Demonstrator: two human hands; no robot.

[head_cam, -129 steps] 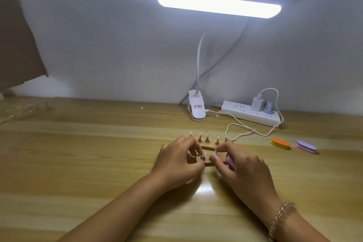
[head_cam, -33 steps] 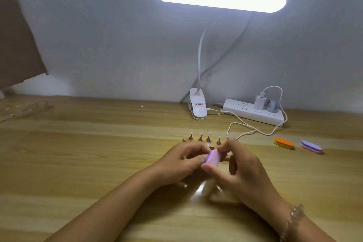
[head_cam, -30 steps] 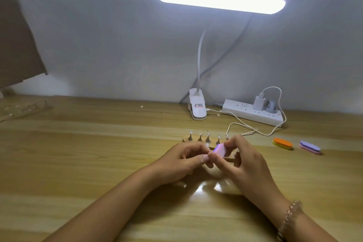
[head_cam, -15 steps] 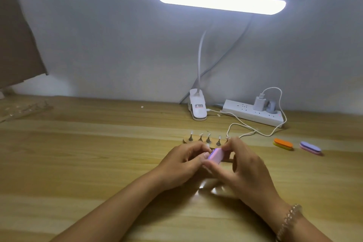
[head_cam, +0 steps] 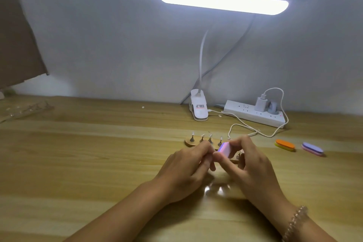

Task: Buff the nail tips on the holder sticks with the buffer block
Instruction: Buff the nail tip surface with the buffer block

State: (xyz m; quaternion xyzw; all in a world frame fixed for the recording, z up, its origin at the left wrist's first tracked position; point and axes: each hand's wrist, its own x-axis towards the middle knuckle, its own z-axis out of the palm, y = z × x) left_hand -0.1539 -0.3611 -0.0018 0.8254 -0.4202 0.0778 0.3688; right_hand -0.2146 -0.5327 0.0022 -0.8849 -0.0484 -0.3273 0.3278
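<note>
Pinches a pink-purple buffer block in the right hand, mid-table, just nearer than the wooden stand of upright holder sticks. Closes left hand fingertips, seemingly on one hidden holder stick. Stroke lightly, in short passes; brace the stick steady.

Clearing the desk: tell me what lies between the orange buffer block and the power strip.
A loop of white charger cable lies there, shown in the head view.

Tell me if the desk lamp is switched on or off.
On. The lamp bar glows bright white, and its glare reflects off the table.
</note>
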